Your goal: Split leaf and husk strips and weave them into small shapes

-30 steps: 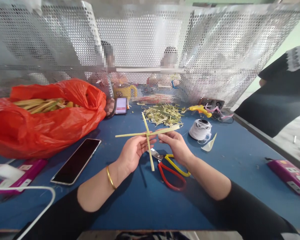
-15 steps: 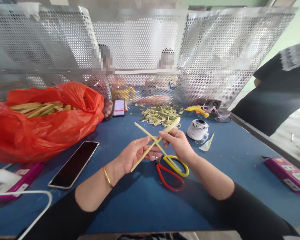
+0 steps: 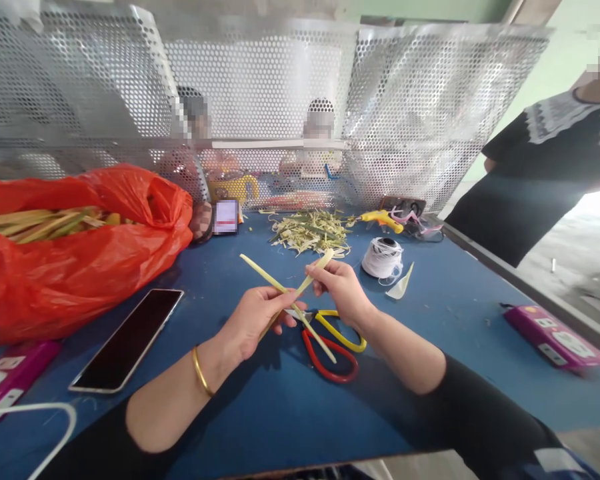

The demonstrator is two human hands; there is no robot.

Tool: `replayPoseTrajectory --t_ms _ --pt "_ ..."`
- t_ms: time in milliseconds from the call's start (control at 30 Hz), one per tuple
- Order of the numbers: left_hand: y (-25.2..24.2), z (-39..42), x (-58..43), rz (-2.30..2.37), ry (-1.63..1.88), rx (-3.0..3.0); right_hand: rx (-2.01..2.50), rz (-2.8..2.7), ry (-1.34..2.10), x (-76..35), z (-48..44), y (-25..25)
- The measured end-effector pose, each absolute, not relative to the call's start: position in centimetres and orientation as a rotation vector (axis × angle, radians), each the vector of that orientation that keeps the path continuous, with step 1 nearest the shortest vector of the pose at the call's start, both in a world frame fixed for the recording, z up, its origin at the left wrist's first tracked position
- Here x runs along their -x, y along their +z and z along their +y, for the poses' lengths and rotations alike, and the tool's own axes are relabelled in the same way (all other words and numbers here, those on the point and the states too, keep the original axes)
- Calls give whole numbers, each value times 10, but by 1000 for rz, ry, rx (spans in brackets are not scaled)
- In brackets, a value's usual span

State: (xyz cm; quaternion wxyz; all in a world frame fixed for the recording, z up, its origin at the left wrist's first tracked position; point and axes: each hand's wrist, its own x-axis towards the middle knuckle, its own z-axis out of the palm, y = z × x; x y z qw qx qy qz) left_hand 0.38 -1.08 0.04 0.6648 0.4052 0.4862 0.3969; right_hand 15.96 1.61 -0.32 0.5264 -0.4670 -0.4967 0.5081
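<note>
Two pale yellow-green leaf strips (image 3: 265,275) cross each other above the blue table (image 3: 280,413). My left hand (image 3: 254,319), with a gold bangle at the wrist, pinches them at the crossing. My right hand (image 3: 341,287) grips the upper end of one strip, fingers closed on it. Directly below the hands lie scissors (image 3: 333,340) with one red and one yellow handle.
An orange plastic bag (image 3: 75,260) of leaf strips fills the left. A black phone (image 3: 127,339) lies near it. Leaf trimmings (image 3: 310,232), a spool of white string (image 3: 381,258), a yellow glue gun (image 3: 380,218) and pink boxes (image 3: 553,327) surround. A perforated metal screen (image 3: 410,113) stands behind; a person in black (image 3: 535,180) stands right.
The crossed strips have turned in my hands, from a near level-and-upright cross to a slanted X. Both hands have shifted slightly left and lower in view.
</note>
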Motion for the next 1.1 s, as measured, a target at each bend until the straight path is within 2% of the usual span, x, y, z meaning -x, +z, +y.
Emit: replayPoseTrajectory --t_ms 67,167,233,300,367,467,533,667,900,1100 --pt "1 -11 -3 1137 918 -963 1180 -1161 1062 -165 19 -3" --pt "1 -12 -3 1198 929 -1050 1206 -1329 451 -171 15 4" --pt "1 -15 -5 1213 867 -1144 1166 -1670 111 -170 5 12" --pt "1 -20 -8 1206 758 -1265 1139 -1957 70 -165 -5 17" --pt "0 -25 -11 1177 638 -1372 1146 -2044 263 -158 -13 18" --pt "0 -29 -14 1160 558 -1408 1129 -1929 634 -151 -18 17" --pt "0 -28 -13 1174 578 -1337 1086 -1828 700 -150 -19 16" --pt "-1 -19 -9 1165 677 -1096 998 -1808 386 -154 -22 15" --pt "-2 -5 -6 1106 922 -571 915 -2219 -348 -151 -25 3" --pt "1 -2 -3 909 949 -445 989 -2106 -492 -148 -24 -4"
